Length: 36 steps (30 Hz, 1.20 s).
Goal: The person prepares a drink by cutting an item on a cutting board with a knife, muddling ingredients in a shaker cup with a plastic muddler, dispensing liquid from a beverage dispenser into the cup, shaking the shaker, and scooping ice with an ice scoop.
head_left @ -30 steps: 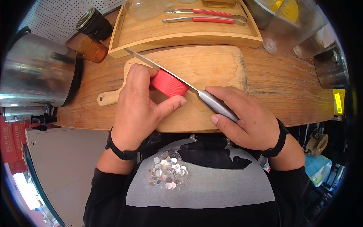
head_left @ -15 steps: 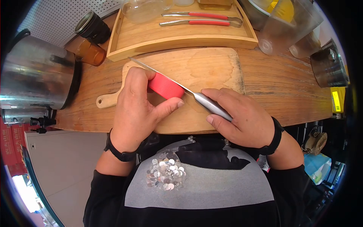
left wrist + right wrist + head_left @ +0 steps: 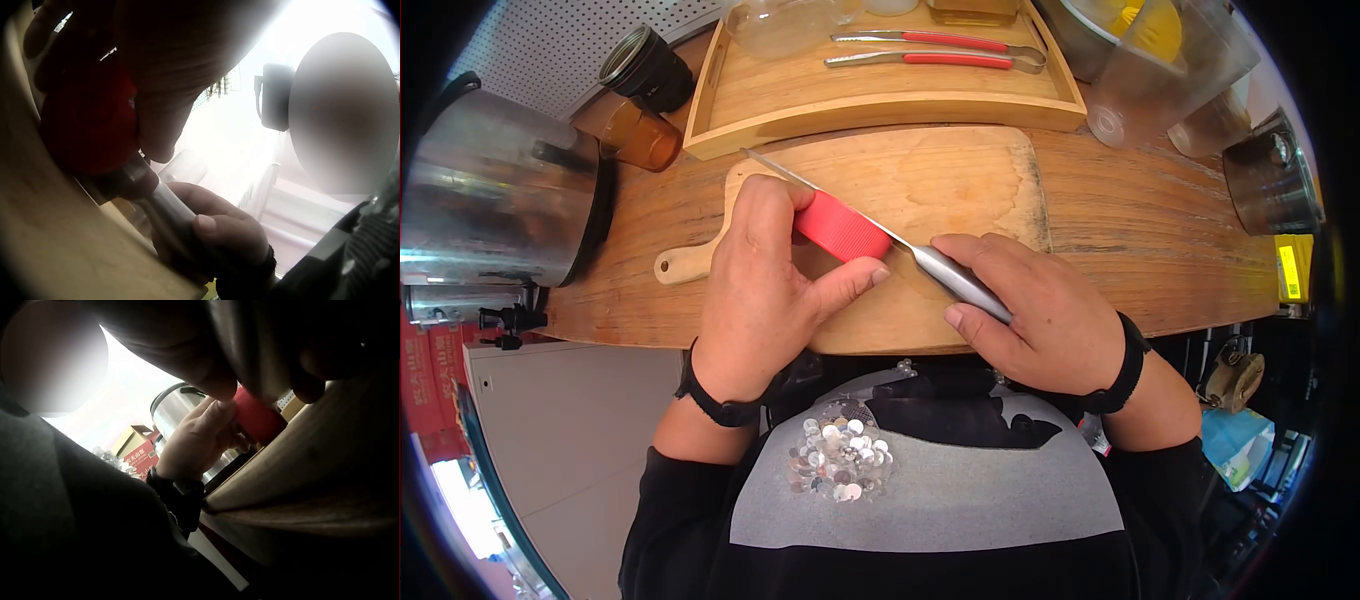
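In the head view a ribbed red lid-like piece [image 3: 840, 228] stands on its edge over the wooden cutting board [image 3: 960, 190]. My left hand [image 3: 760, 285] pinches it between thumb and fingers; the left wrist view shows its round red face [image 3: 90, 122]. A knife [image 3: 962, 282] lies slanted along the red piece's far side, its blade tip pointing to the upper left. My right hand [image 3: 1050, 315] grips the grey metal handle, thumb on the near side. The blade's lower edge is hidden behind the red piece.
Beyond the board is a wooden tray [image 3: 880, 108] with red-handled tongs [image 3: 960, 60]. At left stand a large metal pot [image 3: 510, 190], an amber cup [image 3: 645, 140] and a black lens-like cylinder [image 3: 650, 70]. Clear containers [image 3: 1150, 80] and a metal cup [image 3: 1272, 180] stand at right.
Compared with a second ago, the knife and right hand have shifted slightly toward the lower left in the head view. The left hand keeps its grip on the red piece.
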Available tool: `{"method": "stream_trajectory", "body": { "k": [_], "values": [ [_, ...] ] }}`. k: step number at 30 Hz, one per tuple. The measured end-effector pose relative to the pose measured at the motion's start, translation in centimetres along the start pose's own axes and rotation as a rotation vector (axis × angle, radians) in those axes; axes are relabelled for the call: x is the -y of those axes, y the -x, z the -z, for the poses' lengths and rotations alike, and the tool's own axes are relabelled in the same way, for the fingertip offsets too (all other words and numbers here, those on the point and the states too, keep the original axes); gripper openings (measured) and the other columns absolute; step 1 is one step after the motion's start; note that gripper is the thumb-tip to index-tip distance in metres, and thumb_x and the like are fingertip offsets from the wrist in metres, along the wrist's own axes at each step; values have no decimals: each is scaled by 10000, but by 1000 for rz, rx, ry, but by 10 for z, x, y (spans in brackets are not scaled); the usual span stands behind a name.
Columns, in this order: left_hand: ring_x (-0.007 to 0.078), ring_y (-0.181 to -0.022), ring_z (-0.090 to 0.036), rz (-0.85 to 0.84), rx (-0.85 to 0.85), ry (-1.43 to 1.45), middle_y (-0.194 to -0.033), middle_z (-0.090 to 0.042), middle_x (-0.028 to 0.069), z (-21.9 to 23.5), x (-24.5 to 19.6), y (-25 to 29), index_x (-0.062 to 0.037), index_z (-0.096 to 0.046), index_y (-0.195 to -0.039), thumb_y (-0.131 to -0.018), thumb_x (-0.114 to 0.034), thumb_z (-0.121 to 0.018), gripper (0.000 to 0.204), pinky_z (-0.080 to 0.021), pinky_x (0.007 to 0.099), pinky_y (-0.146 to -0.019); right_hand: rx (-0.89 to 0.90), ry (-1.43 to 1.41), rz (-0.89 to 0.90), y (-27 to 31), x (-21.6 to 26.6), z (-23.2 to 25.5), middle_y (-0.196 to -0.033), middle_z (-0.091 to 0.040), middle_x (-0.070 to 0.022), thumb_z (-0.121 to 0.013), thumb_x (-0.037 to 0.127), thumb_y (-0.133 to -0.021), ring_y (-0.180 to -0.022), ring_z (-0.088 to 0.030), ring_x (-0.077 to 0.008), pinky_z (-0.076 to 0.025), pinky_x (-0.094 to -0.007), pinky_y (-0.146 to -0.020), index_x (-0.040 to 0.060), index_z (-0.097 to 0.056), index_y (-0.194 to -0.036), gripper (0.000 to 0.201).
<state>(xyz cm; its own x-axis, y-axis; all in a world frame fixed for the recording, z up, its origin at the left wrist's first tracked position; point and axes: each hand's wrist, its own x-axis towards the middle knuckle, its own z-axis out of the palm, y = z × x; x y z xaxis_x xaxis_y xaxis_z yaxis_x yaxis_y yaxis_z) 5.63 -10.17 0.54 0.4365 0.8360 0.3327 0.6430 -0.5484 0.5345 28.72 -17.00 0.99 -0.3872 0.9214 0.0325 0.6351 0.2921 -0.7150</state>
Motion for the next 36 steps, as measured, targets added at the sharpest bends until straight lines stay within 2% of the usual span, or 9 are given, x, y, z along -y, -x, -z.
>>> {"method": "stream_trajectory", "body": {
  "k": [2,12,14,27,33,36],
  "values": [
    [202,-760,-476,-1,0,3,-858,-504,93,0,-1,0,5,-504,-987,-629,-402,-845,640,-421,308,-690,-86,-11,68,0,-3,-4,-925,-589,-189,-591,200,-857,-803,-601,-369,-483,-428,-705,31,-509,-1217,406],
    [180,-764,-466,16,0,17,-867,-501,78,-1,-1,0,4,-501,-981,-629,-398,-846,636,-418,299,-695,-142,-61,113,2,-4,-2,-922,-589,-182,-592,190,-855,-797,-599,-364,-482,-424,-698,30,-505,-1230,417],
    [175,-764,-464,14,4,11,-868,-500,74,0,0,0,4,-500,-979,-630,-398,-846,635,-417,297,-697,-78,-35,81,2,-6,-2,-920,-589,-184,-593,187,-854,-794,-600,-366,-484,-427,-697,29,-505,-1229,417],
    [177,-770,-467,7,10,0,-871,-506,75,0,0,0,6,-503,-983,-636,-397,-845,633,-420,297,-705,-69,-22,76,1,-5,2,-914,-590,-184,-588,190,-857,-794,-598,-365,-483,-428,-699,26,-507,-1224,410],
    [181,-767,-473,0,-7,5,-865,-505,77,-1,0,0,3,-497,-979,-638,-384,-845,623,-423,296,-700,-122,-35,97,3,1,4,-900,-584,-179,-587,189,-857,-782,-597,-359,-479,-426,-682,30,-509,-1223,407],
    [183,-767,-478,5,-3,2,-863,-506,80,0,0,0,3,-496,-979,-641,-384,-844,620,-425,298,-698,-84,-15,78,3,-3,-1,-901,-582,-177,-590,184,-855,-773,-599,-360,-479,-428,-674,35,-509,-1224,406]
  ]
}}
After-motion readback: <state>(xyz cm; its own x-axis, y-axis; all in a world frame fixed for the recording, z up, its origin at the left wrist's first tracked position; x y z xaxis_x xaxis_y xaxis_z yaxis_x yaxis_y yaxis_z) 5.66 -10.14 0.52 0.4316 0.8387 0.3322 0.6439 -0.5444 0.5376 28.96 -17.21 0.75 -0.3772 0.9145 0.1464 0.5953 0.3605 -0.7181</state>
